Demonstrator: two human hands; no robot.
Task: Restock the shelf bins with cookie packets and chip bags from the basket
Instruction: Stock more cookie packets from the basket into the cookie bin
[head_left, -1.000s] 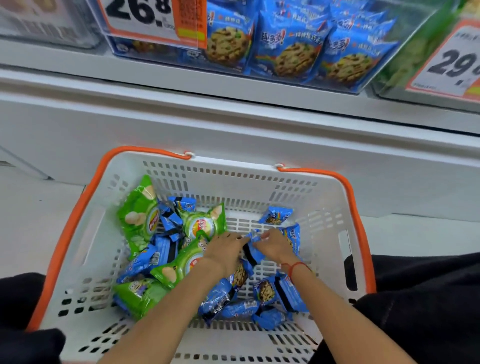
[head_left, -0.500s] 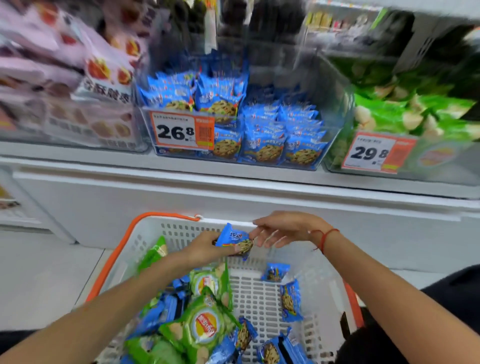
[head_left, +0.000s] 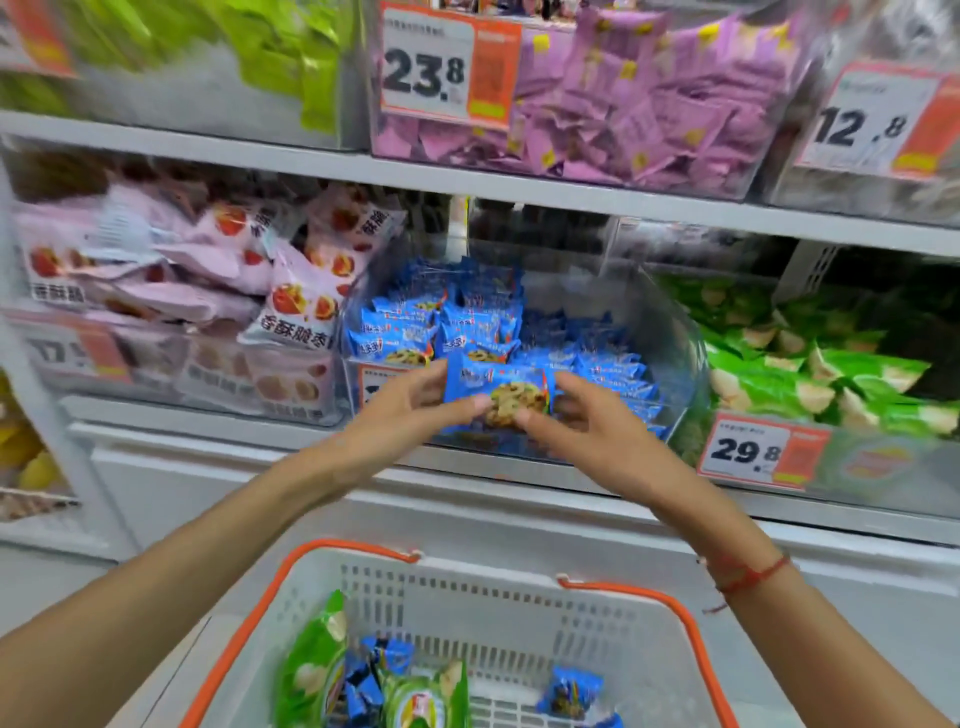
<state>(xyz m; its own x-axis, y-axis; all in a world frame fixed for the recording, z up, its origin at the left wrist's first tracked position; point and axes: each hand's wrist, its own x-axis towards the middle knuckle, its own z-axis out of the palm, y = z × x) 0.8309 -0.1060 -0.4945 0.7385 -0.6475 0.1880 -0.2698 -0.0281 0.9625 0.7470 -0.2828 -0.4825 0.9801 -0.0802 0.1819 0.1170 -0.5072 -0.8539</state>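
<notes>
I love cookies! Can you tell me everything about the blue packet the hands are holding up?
The cookie packet is a shiny blue plastic wrapper with a chocolate-chip cookie pictured on its front and white lettering above. It looks sealed and lies sideways, front toward the camera. The left hand and right hand pinch its two ends, holding it up before the clear bin of matching blue packets.

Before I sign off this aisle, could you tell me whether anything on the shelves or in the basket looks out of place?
Nothing stands out. The cookie packet held by the left hand and right hand matches the blue bin behind it; green chip bags and packets lie loose in the basket.
</notes>
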